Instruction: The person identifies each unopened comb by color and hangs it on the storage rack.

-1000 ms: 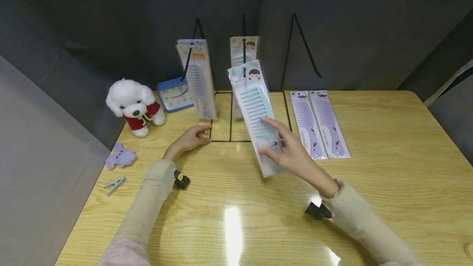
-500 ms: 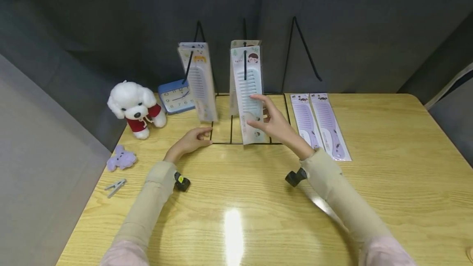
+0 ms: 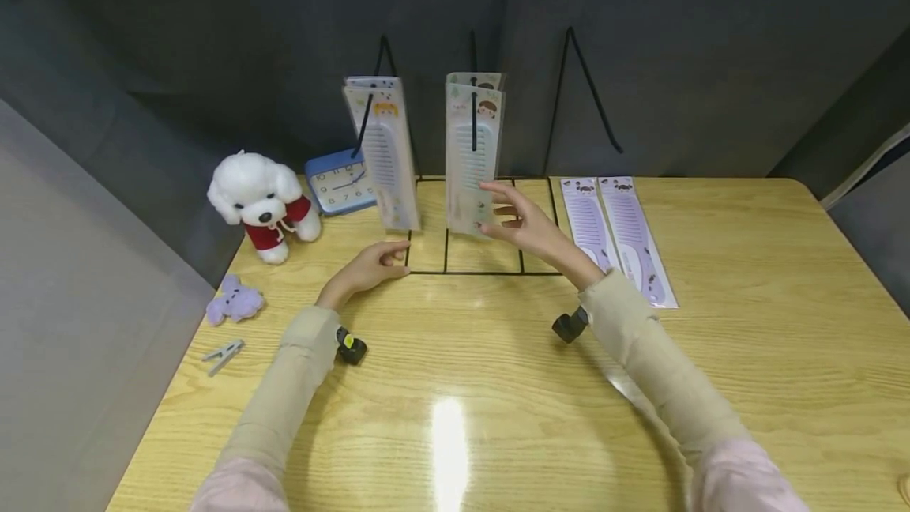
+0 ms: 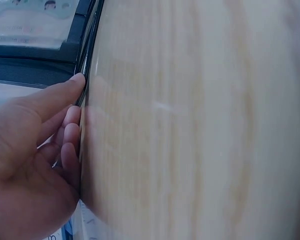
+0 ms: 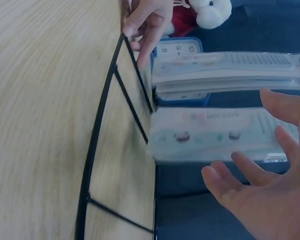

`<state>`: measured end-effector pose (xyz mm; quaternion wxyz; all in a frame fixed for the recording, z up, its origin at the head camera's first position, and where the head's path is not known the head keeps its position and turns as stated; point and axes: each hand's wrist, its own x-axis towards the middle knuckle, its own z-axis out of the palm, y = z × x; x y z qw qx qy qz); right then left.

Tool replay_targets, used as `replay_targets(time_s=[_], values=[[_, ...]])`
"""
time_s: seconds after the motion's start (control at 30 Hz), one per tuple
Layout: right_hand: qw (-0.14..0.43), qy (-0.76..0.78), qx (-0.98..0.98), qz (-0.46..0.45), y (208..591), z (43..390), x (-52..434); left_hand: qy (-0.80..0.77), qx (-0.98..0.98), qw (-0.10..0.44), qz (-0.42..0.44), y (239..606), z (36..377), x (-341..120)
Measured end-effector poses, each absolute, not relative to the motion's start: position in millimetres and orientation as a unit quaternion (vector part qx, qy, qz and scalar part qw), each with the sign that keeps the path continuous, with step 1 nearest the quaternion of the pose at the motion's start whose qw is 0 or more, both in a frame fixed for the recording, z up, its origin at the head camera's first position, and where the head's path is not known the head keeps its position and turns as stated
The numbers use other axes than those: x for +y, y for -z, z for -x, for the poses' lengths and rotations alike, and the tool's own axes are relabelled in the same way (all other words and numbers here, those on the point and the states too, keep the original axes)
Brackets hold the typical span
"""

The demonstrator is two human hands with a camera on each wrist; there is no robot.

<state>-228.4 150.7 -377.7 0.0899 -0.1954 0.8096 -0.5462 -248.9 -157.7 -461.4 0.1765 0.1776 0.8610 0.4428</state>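
At its front left corner, the black wire rack (image 3: 483, 273) is pinched between the thumb and fingers of my left hand (image 3: 366, 265). The left wrist view shows this hand (image 4: 30, 140) against the black frame. My right hand (image 3: 532, 229) has its fingers spread beside the lower end of a packaged green comb (image 3: 469, 160). That comb hangs upright on the rack's middle hook, in front of another pack. In the right wrist view, a gap shows between this pack (image 5: 210, 135) and the thumb. Packaged combs (image 3: 384, 164) also hang on the left hook.
Two packaged purple combs (image 3: 584, 220) lie on the table right of the rack; the right hook (image 3: 596, 93) holds nothing. A blue clock (image 3: 341, 182), white toy dog (image 3: 259, 204), purple plush (image 3: 235, 300) and grey clothespin (image 3: 223, 356) are at left.
My right hand has brought the green comb pack up and back onto the middle hook, then let it go; the pack now hangs straight farther back. My left hand has stayed at the rack's corner.
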Motion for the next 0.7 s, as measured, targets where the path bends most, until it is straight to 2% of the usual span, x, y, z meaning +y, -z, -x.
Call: replay_targets(time_s=[0.2,0.47,0.7], values=[[0.073,0.521,0.837,0.153,383.7,223.0,179.2,-0.440,0.862,0.178,-0.178,460.7,248.2,-158.4],[0.041,0.467,0.881,0.067,399.1,219.4,252.9,-0.442,0.861,0.176,-0.180,460.3,249.7,-158.7],[0.065,0.378,0.923,0.031,416.3,216.3,316.3,-0.442,0.861,0.177,-0.179,461.6,248.4,-157.5]])
